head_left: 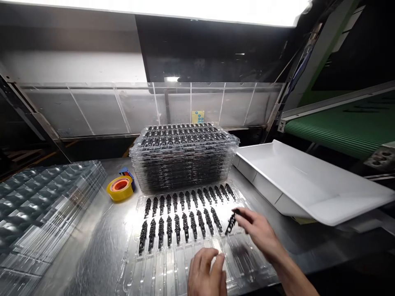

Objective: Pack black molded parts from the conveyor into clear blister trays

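Note:
My right hand (262, 230) pinches a slim black perforated plastic part (231, 224) between thumb and fingertips, above the right side of a clear tray (166, 269). The part is tilted, its lower end near the second row. In the tray lie two rows of similar black parts (185, 226), the far row reaching nearly across and the near row ending short of my right hand. My left hand (207, 273) hovers over the tray's near slots, fingers loosely curled, thumb apart, with nothing visible in it.
Behind the tray rises a stack of filled clear trays (185, 164). Clear trays (55, 213) are piled at left, beside a yellow tape roll (121, 188). A white bin (296, 181) stands at right, below a green conveyor belt (342, 127). A clear panel (173, 107) closes the back.

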`<act>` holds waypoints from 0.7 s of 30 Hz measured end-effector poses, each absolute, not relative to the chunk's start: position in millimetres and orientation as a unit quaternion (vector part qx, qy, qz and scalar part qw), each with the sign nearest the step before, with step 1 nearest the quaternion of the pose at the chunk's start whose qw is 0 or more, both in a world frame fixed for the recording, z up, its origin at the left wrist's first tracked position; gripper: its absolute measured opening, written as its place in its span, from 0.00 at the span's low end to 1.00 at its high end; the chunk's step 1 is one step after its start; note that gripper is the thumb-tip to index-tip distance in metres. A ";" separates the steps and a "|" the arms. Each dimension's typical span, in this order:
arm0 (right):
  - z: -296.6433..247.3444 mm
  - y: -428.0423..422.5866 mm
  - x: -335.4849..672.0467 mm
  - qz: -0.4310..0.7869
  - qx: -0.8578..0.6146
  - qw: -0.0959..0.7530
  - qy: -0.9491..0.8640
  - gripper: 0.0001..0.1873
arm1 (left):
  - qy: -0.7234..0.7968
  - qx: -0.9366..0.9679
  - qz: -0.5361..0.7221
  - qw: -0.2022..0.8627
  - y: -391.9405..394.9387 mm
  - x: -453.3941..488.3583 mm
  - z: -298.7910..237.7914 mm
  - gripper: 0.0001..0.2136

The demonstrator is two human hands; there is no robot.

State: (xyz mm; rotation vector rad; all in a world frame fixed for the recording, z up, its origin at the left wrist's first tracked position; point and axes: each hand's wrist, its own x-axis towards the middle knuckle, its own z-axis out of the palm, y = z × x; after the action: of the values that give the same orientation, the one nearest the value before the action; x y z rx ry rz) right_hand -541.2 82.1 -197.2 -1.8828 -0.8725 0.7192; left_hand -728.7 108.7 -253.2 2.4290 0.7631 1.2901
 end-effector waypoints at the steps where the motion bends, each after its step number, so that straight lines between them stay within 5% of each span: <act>1: -197.2 94.6 -525.2 0.274 -0.775 0.410 -0.395 0.20 | 0.278 0.849 0.426 0.146 116.7 -724.7 -249.9 0.13; 6: -217.0 139.2 -496.1 0.219 -0.793 0.281 -0.495 0.16 | 0.379 0.888 0.201 0.164 163.8 -673.3 -223.1 0.15; 11: -232.5 134.9 -511.4 0.119 -0.790 0.246 -0.549 0.13 | 0.371 0.903 0.141 0.167 183.6 -642.0 -217.7 0.13; 18: -225.2 110.9 -522.1 0.037 -0.778 0.273 -0.564 0.14 | 0.359 0.904 0.173 0.155 185.3 -664.7 -218.8 0.13; 21: -234.2 64.7 -534.4 -0.040 -0.802 0.337 -0.491 0.14 | 0.324 0.876 0.298 0.198 156.6 -672.2 -216.1 0.09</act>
State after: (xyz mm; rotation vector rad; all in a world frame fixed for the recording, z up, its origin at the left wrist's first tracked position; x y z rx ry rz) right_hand -534.4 64.7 -234.2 -2.0901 -1.2807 -0.1049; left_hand -672.2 156.6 -216.1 2.4502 0.9071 0.8337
